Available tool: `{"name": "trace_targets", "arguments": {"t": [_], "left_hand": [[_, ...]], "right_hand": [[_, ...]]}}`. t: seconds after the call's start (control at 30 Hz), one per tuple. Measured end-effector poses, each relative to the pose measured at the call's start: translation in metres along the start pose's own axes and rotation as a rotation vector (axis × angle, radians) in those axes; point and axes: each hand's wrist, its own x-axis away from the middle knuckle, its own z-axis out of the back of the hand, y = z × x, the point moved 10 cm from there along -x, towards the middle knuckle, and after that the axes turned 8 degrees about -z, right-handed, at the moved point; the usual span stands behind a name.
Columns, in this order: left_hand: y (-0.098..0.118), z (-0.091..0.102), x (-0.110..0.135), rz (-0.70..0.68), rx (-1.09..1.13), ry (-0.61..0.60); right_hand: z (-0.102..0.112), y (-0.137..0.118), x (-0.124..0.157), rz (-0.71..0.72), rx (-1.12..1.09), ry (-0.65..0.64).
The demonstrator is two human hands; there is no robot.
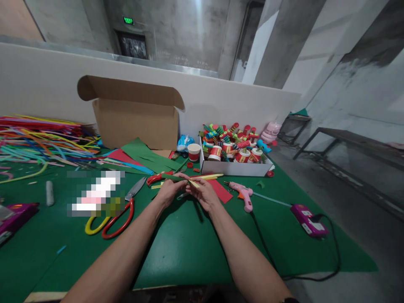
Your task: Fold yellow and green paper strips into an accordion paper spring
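Note:
Both hands meet over the green tabletop, fingers pinched together. My left hand (170,191) is closed on a narrow green paper strip (172,178). My right hand (204,194) pinches a pale yellow paper strip (194,184), whose end crosses the green one between the fingertips. How the two strips join is hidden by the fingers. Just behind the hands lie more yellow strips (217,176) and a red paper piece (223,191). Red-handled scissors (154,179) rest beside my left hand. A pink glue gun (242,193) lies to the right of my right hand.
A white box (235,169) full of colourful paper-spring figures stands behind, beside a paper cup (193,152). Large scissors (118,221) and a pile of coloured strips (47,143) lie left. An open cardboard box (137,124) stands at the back. A cord runs from a purple power strip (308,221).

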Motion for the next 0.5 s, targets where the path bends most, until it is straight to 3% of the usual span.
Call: {"name": "trace_targets", "arguments": {"t": [0.3,0.5], "left_hand": [[0.008,-0.004,0.003,0.0,-0.077,-0.009],[0.001,-0.001,0.001,0.042,0.11,0.048]], "right_hand": [[0.005,0.002,0.0,-0.035,0.021,0.035],[0.011,-0.002,-0.003,0.013,0.003,0.094]]}}
